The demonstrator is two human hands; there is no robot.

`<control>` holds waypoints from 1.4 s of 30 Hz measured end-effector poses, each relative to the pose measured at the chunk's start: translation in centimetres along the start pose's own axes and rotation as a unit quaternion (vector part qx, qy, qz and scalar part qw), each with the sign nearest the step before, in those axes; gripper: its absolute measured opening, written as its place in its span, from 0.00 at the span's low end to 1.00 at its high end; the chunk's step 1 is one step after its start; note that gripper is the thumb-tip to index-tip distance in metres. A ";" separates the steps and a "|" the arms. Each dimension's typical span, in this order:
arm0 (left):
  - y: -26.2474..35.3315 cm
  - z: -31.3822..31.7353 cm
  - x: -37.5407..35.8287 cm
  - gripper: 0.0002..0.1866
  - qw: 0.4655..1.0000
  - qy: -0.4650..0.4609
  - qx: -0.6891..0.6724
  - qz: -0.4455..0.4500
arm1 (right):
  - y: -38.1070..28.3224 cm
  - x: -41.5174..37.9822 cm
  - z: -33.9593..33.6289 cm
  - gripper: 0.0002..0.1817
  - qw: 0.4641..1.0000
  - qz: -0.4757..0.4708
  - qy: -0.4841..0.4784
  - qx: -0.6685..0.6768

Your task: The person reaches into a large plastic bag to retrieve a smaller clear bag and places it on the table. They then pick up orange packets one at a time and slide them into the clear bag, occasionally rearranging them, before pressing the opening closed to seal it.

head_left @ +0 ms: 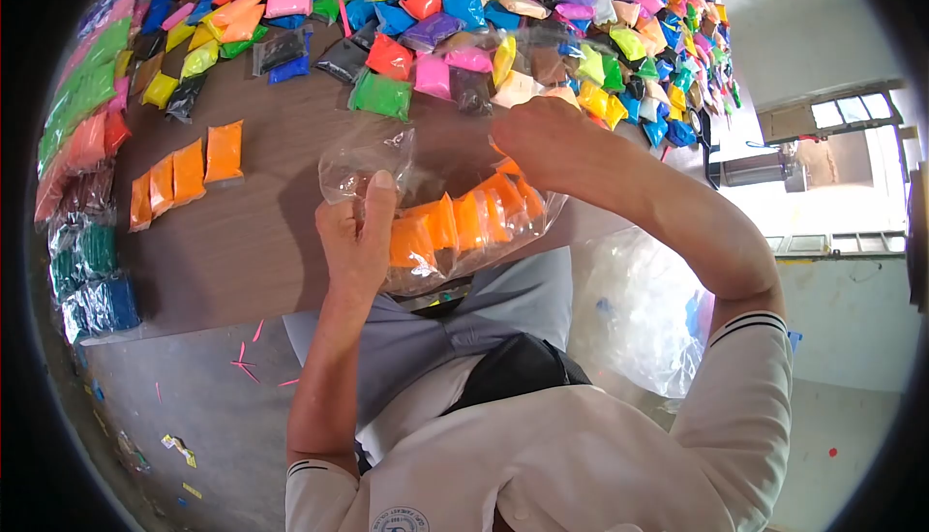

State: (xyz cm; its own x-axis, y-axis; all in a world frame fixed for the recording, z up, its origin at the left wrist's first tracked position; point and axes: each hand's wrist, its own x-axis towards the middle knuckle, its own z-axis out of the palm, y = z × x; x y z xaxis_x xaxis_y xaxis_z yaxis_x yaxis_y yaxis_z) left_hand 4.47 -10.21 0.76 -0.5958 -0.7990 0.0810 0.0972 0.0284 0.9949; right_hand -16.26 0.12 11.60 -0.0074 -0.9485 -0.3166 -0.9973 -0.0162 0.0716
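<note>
A clear plastic bag (464, 263) with a row of several orange packets (468, 221) inside hangs over the table's near edge, in front of my lap. My left hand (357, 234) is closed on its left side, thumb up, and loose film stands above that hand. At the bag's upper right, my right hand (542, 137) bends down with curled fingers, closed at the film. Its fingertips are mostly hidden, and a bit of orange shows beside them. More orange packets (188, 170) lie in a short row on the table, left of my left hand.
Many small coloured packets (431, 33) cover the far side of the brown table (223, 261). Bagged stacks of packets (85, 140) line its left edge. A large clear plastic sack (634, 304) stands beside my right side. Pink scraps (245, 362) lie on the floor.
</note>
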 end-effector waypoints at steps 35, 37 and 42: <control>-0.8 -0.6 0.0 0.18 0.999 -0.002 0.042 0.008 | -1.7 0.6 -2.0 0.31 0.658 0.124 -0.257 0.697; -1.6 -0.8 0.0 0.18 0.999 -0.001 0.045 0.000 | -1.9 0.7 -1.6 0.32 0.656 0.131 -0.234 0.706; -0.4 -0.7 -0.2 0.18 1.000 0.020 -0.012 -0.002 | -2.4 0.6 -1.1 0.30 0.644 0.136 -0.199 0.727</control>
State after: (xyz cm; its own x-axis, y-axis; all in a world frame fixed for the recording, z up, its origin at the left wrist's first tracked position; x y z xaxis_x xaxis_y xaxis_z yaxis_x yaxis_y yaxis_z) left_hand 5.06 -10.51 0.31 -0.5632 -0.8230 0.0745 0.1147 0.0114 0.9933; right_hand -13.79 -0.78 12.29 0.0742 -0.6939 -0.7162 0.0316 0.7195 -0.6938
